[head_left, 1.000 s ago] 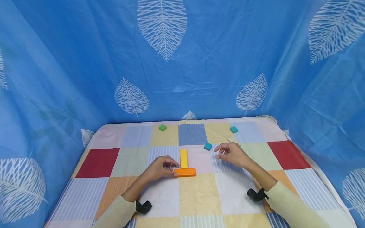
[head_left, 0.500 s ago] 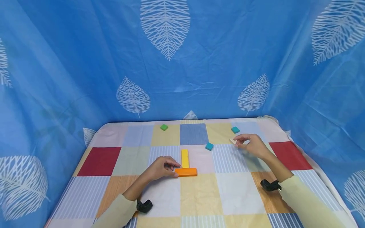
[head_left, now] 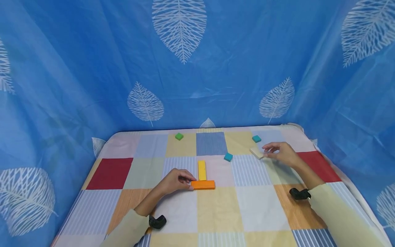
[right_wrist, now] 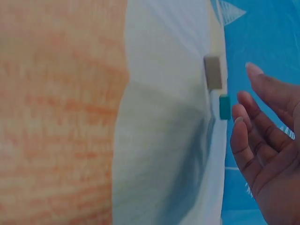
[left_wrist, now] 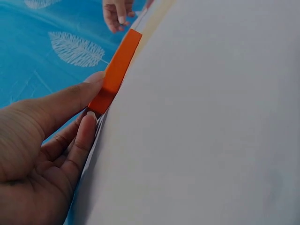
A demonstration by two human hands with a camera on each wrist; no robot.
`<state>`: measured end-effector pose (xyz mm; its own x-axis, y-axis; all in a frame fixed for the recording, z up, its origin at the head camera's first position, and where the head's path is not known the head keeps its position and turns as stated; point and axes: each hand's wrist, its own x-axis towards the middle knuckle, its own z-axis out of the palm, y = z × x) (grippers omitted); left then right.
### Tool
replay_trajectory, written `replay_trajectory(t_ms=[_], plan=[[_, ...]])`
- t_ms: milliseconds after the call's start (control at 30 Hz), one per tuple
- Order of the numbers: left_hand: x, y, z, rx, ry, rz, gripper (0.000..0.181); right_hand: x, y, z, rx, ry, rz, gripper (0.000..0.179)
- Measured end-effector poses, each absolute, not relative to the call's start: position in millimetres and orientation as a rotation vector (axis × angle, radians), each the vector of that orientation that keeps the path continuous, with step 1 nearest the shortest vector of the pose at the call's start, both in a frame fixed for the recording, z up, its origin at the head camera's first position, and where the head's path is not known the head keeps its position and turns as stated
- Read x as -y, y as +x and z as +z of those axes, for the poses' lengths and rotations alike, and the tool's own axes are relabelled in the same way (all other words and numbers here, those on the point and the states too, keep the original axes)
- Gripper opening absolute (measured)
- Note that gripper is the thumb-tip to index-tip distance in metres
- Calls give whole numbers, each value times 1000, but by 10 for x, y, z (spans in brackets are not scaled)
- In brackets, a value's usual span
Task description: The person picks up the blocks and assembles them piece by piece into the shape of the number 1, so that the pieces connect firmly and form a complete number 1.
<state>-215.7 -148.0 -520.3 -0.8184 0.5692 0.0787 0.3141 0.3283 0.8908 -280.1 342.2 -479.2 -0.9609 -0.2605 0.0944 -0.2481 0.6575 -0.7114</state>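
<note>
In the head view, an orange block point(head_left: 202, 185) lies crosswise at the near end of a yellow block point(head_left: 202, 170), forming a T shape. My left hand point(head_left: 177, 181) holds the orange block's left end; in the left wrist view, thumb and fingertips meet that end of the orange block point(left_wrist: 117, 68). A cream block point(head_left: 256, 153) lies flat toward the right. Just right of it is my right hand point(head_left: 281, 153), fingers bent loosely. The right wrist view shows a gap between the right hand point(right_wrist: 269, 136) and the cream block point(right_wrist: 213, 72).
Two small teal blocks point(head_left: 228, 157) lie on the patchwork cloth point(head_left: 216, 212), one near the middle and one farther back right. A green block point(head_left: 179, 136) sits at the back. Blue leaf-print curtain point(head_left: 228, 68) hangs behind and at both sides.
My right hand has moved right, past the near teal block to beside the cream block, which now shows more fully. The left hand stays at the orange block. The whole view shifts slightly.
</note>
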Motion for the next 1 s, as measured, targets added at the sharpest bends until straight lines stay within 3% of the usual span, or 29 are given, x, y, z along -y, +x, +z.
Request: replay_trajectory(t_ms=[500,1000], plan=[[1417,-2031,-4895,-2322,814,1533,22,-3472,-2954,-4848,-2676,-393,-1185,51],[1480,-2151,-5193,-2361,743,1512,23,-3395,-3026,-4891,-2630,-527,-1144,58]])
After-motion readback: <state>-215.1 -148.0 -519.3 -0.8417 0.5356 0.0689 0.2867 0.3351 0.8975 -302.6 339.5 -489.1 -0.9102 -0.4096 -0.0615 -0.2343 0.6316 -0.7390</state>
